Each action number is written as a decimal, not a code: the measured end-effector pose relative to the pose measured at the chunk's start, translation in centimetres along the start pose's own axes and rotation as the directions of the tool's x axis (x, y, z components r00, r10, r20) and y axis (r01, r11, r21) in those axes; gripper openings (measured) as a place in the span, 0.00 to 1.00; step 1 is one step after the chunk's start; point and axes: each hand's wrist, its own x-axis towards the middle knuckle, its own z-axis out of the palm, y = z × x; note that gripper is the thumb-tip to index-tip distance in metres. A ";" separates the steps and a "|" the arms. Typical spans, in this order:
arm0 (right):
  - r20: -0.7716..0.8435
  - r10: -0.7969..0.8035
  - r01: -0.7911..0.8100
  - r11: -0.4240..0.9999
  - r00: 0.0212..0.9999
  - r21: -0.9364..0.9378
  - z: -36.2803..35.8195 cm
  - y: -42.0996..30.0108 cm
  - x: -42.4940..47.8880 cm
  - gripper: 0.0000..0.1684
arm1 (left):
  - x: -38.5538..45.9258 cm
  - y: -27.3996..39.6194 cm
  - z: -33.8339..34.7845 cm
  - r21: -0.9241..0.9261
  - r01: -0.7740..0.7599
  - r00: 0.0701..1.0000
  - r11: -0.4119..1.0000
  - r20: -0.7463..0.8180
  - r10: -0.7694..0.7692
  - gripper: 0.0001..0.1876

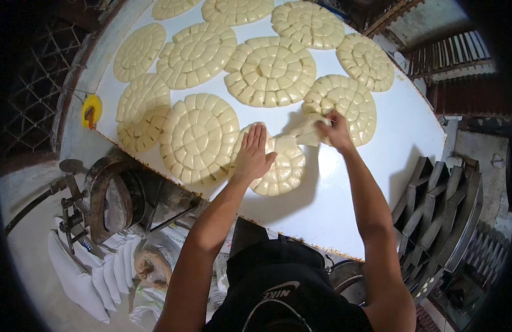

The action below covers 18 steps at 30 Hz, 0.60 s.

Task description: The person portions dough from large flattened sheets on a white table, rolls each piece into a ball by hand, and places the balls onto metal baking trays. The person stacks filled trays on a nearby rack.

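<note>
My left hand (253, 157) lies flat, palm down with the thumb out, on the left part of a scored dough round (283, 174) near the table's front. Pinched in my right hand (336, 132) is a stretched strip of dough (307, 132), which pulls up and rightward from that round. Behind the right hand sits another scored dough round (355, 103), partly hidden by the hand. Left of my left hand is a larger dough round (199, 139), cut into rings of small blocks. The right fingertips are partly hidden by the dough.
Several more scored dough rounds (270, 70) cover the back of the white table (334, 199). A yellow dish (91, 111) is at its left corner. Stacked metal trays (438, 207) stand at the right. Machinery (110, 199) and white sacks (98, 269) are at the lower left.
</note>
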 end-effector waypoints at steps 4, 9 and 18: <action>-0.448 0.090 0.151 0.868 0.890 0.473 -6.3 -3.5 -8.4 0.28 | 0.9 3.0 -0.3 -0.086 0.142 0.990 0.986 0.014 -0.141 0.57; -0.414 0.090 0.251 0.673 0.906 0.695 -9.7 -7.4 -19.9 0.30 | 0.7 19.4 2.6 -0.986 0.112 0.991 0.125 0.121 0.064 0.51; -0.764 -0.113 0.738 0.381 0.635 0.557 -22.0 -5.8 -33.6 0.17 | -4.0 30.6 2.7 -0.883 0.438 0.888 -0.167 0.397 0.231 0.22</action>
